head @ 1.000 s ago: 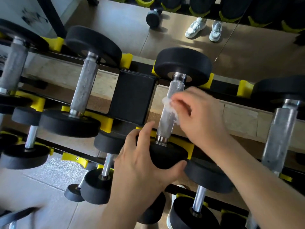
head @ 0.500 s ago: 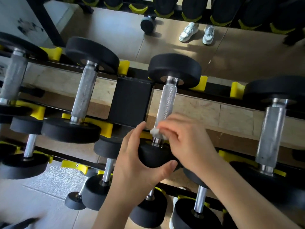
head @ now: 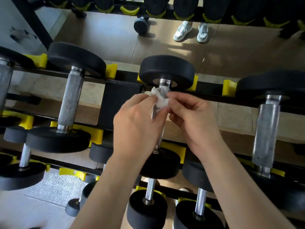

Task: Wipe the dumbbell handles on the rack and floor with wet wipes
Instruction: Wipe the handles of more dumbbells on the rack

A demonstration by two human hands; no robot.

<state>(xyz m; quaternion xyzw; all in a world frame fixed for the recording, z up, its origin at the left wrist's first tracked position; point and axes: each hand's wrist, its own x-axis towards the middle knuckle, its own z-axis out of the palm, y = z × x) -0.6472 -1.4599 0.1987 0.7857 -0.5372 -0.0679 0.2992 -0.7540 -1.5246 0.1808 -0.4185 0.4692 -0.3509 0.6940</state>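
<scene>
A black dumbbell (head: 166,71) with a knurled metal handle lies on the top tier of the rack (head: 122,98), in the middle of the view. A crumpled white wet wipe (head: 159,98) sits against the upper end of that handle, just below the far weight head. My left hand (head: 137,123) and my right hand (head: 193,116) both pinch the wipe from either side, above the handle. The hands hide most of the handle; its lower end shows near the near weight head (head: 161,164).
More dumbbells lie on the same tier: one at the left (head: 71,103) and one at the right (head: 267,126). Smaller dumbbells (head: 148,207) fill the lower tiers. Yellow cradles (head: 112,71) hold the heads. A mirror behind reflects white shoes (head: 189,31) and a small dumbbell on the floor (head: 141,25).
My left hand has left the near weight head and risen to the wipe. My right hand carried the wipe from the handle's lower end up to its top end.
</scene>
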